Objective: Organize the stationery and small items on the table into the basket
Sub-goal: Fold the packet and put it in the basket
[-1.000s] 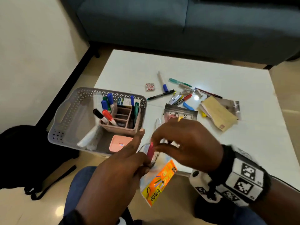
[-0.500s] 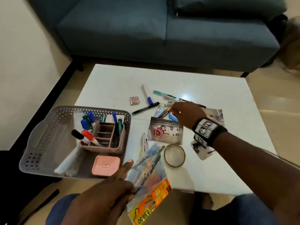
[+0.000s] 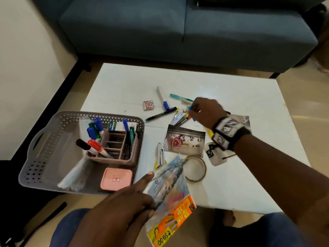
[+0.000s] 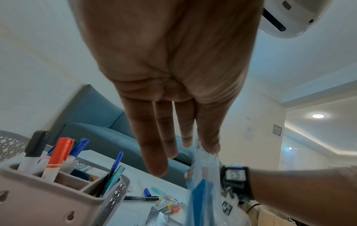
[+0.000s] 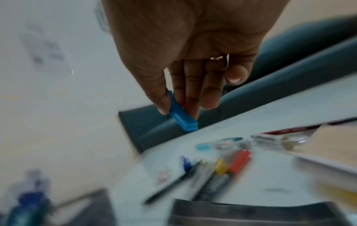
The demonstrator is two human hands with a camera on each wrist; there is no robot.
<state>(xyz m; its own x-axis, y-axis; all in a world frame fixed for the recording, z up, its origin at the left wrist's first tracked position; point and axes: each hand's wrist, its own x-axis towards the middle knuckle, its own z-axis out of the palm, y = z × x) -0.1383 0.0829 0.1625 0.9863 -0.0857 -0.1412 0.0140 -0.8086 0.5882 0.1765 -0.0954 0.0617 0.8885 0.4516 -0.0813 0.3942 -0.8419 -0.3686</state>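
Your right hand [image 5: 193,53] pinches a blue clip [image 5: 182,115], center frame; your left hand [image 3: 124,207] grips the open packet [image 3: 169,189]: drop it in.

This is a home living room. A blue-grey upholstered sofa [image 3: 178,29] stands along the far side, and a low white coffee table [image 3: 231,97] sits just in front of it on a pale tiled floor [image 3: 302,97]. Plain cream walls [image 3: 23,59] close the left side. The left wrist view shows a recessed ceiling light [image 4: 318,115] and cove lighting.
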